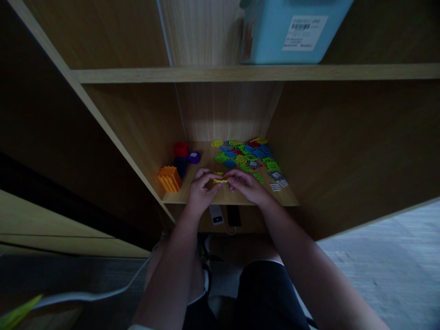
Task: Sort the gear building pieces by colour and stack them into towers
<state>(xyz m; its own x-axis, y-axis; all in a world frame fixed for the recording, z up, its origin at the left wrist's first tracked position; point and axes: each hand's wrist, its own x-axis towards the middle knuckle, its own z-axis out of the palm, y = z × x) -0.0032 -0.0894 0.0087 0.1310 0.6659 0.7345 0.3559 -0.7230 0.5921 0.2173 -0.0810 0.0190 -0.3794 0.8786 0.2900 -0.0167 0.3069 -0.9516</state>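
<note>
Left grip [202, 190], right grip [248, 184], both clamped on yellow piece [220, 181], piece directly between them.

Both bare arms stretch forward past the lap [270, 291], the left forearm [173, 270] along the lap's left side and the right forearm [305, 250] along its right, both slanting inward. Beyond the lap, the left hand [203, 191] and right hand [249, 185] meet fingertip to fingertip, index fingers bent, pinching in front of the thumbs.
</note>
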